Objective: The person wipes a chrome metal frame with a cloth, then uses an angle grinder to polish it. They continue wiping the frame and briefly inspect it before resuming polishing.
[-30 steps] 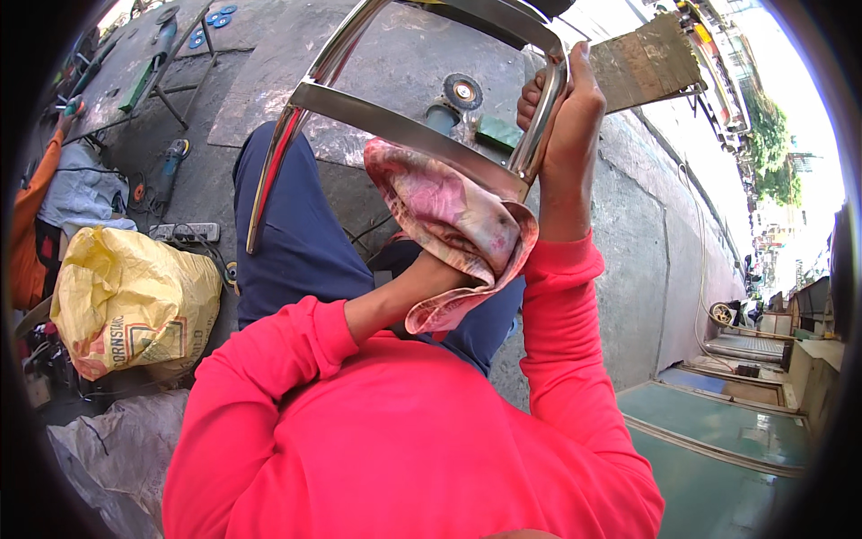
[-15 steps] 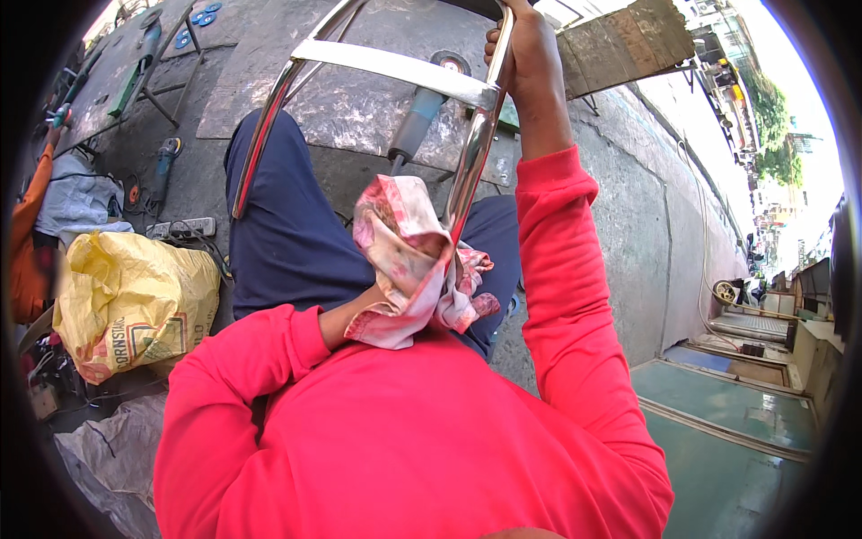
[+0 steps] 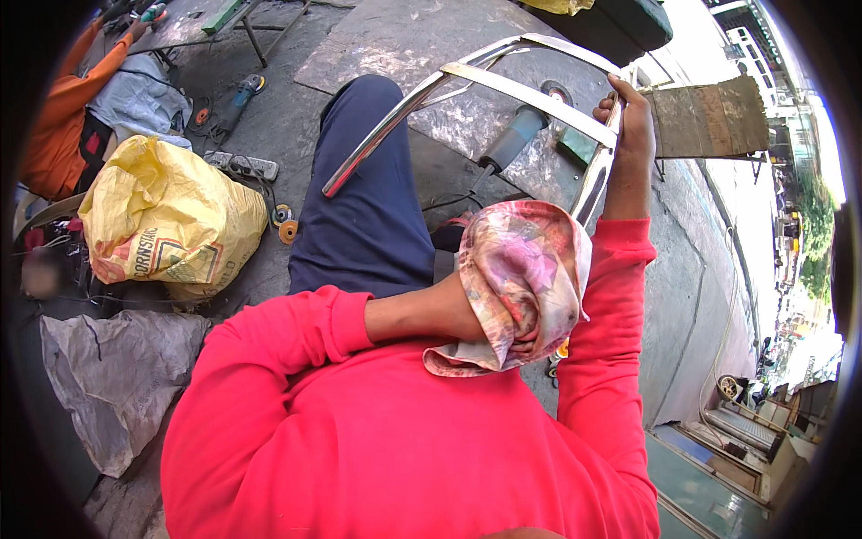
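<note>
A shiny chrome tubular frame with a flat crossbar slants above my knees. My right hand is closed around its far right side, just above the crossbar joint. My left hand reaches across my body and grips a stained pink and white patterned cloth. The cloth is bunched about the lower end of the right tube and hides my left fingers. Beyond the crossbar, an angle grinder with a round disc lies on a scuffed board.
A yellow woven sack, a grey sack and a power strip lie to my left. Another grinder is on the floor, near a person in orange. A wooden board stands far right.
The view has swung left, so surroundings sit further right. My left hand has pushed further right with the cloth, which now covers the tube's lower end. My right hand keeps its grip.
</note>
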{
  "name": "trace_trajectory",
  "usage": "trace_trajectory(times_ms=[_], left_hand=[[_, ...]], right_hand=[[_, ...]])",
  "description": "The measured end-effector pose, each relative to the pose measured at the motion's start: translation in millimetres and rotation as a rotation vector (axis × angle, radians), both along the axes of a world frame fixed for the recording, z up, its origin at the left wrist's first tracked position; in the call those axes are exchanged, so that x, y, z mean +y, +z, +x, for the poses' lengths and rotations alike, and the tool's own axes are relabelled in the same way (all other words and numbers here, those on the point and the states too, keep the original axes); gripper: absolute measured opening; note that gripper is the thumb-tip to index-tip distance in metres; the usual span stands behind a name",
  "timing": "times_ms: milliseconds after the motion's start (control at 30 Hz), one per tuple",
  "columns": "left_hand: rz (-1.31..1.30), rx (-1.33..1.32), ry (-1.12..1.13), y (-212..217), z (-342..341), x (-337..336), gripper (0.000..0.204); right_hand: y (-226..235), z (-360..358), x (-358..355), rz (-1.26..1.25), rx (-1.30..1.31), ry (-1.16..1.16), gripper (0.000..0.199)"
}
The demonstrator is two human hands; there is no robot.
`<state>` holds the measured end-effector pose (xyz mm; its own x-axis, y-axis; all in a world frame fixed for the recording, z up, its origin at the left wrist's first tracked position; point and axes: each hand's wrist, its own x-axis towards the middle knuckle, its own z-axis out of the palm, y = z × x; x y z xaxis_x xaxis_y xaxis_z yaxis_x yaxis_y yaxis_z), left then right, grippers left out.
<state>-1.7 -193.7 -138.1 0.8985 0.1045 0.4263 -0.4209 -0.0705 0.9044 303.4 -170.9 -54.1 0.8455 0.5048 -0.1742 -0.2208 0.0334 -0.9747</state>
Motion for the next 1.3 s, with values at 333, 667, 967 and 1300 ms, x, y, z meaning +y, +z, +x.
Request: trace_trajectory(times_ms=[333, 667, 967, 1300], left_hand=[[-0.816, -0.189, 0.371, -63.4, -230.9, 194.0, 0.04], [1.067, 0.705, 1.213, -87.2, -77.8, 102.4, 0.086], [1.324, 0.769, 1.116, -37.7, 5.5, 158.3, 0.047], [0.745, 0.623, 0.517, -5.1, 86.6, 261.7, 0.058]], right_hand=[[-19.6, 16.8, -6.0, -0.072, 0.148, 0.027, 0.024], [-29.8, 20.6, 1.7, -0.075, 0.08, 0.066, 0.019], [-22.1, 6.2, 2.1, -0.13, -0.043, 0.001, 0.026], [25.4, -22.5, 31.5, -0.224, -0.2, 0.009, 0.03]])
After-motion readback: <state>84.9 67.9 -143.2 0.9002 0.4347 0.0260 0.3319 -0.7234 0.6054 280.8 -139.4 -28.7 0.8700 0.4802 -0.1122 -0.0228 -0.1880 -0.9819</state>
